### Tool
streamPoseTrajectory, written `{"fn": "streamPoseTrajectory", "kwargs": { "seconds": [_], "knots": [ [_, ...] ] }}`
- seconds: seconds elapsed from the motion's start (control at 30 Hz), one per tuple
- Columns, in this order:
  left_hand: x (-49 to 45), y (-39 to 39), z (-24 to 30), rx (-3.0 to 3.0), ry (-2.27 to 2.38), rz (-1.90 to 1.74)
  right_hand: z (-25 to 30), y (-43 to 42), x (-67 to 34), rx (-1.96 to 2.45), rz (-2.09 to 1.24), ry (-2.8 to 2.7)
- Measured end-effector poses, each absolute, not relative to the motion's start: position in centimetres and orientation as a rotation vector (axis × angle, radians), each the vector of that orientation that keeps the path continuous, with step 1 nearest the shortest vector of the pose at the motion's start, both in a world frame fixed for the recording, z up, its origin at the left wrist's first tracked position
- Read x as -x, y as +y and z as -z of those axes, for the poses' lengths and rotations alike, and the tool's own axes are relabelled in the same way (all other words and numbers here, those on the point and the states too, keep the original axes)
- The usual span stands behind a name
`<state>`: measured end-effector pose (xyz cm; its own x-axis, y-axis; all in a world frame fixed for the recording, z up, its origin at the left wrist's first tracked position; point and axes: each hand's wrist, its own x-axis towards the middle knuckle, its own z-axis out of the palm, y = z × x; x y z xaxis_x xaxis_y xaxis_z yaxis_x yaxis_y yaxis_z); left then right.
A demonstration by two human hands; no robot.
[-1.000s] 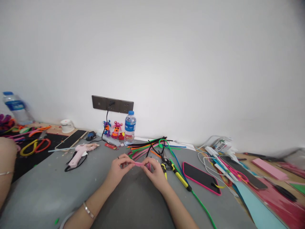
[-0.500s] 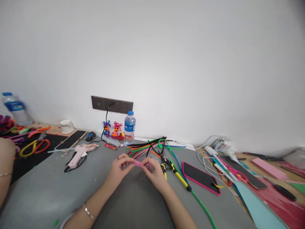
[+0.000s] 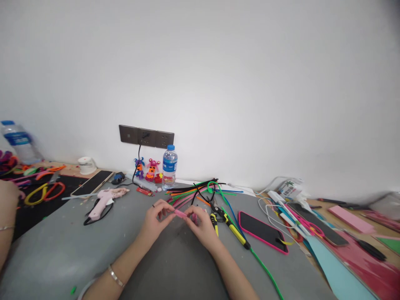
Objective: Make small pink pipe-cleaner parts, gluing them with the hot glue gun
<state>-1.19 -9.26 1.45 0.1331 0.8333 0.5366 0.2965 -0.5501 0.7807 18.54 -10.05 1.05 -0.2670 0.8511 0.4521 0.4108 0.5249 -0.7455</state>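
Observation:
My left hand pinches one end of a short pink pipe cleaner piece between thumb and fingertips. At its other end, my right hand grips it the same way, so it stretches between both hands just above the grey mat. More pink shows among the right hand's fingers, partly hidden. Behind the hands lies a bundle of coloured pipe cleaners. Yellow-and-black pliers rest just right of my right hand, with a green pipe cleaner running from near their handle towards the front.
A pink glue gun lies left, its cord plugged into the wall socket. A water bottle stands beside two small figures. A pink-cased phone lies right. Another person's arm reaches in at far left near scissors.
Both hands stay nearly in place, still pinching the pink piece, which now looks slightly more level and textured. The view has shifted a little.

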Motion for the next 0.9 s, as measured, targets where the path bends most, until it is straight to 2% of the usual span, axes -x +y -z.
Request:
{"fn": "streamPoseTrajectory", "kwargs": {
  "seconds": [0.9],
  "knots": [
    [1.26, -9.14, -1.47, -1.92, 1.066, -1.282, -1.14, -10.13, -18.61, 1.007, -0.669, -1.875]
  ]
}}
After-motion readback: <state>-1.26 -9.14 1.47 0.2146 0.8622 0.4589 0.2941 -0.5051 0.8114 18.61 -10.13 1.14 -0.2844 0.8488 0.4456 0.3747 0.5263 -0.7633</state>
